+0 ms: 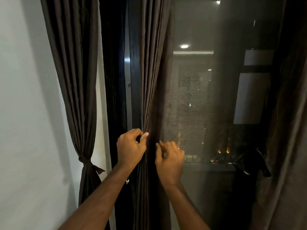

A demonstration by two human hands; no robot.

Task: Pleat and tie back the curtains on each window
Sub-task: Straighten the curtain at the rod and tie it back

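Night fills the large dark window pane [196,100], which mirrors ceiling lights and carries a fine mesh texture, with small warm lights glowing low beyond it. Left of the glass stands a plain white wall [25,113], and a black vertical window frame [133,80] runs between the two.

Against the wall hangs a dark brown pleated fabric curtain [73,72] that is already gathered and cinched low down by a matching brown fabric tie-back [88,161], knotted with one short end sticking out to the right.

At the right edge of the view a sheer dark brown curtain [282,163] hangs loose and blurred.

In the middle, along the left edge of the pane and just beside the frame, hangs the second dark brown fabric curtain [154,63], folded into narrow vertical pleats that converge at the hands.

Both bare forearms reach up from the bottom of the view. The left hand [131,145] has its grip closed on the gathered pleats, thumb and curled fingers pinching the bundle at its left side. The right hand [171,156] is just beside it, to the right and slightly lower, fingers curled, its grip narrow and pinching the curtain's right edge, though motion blur softens the fingertips.
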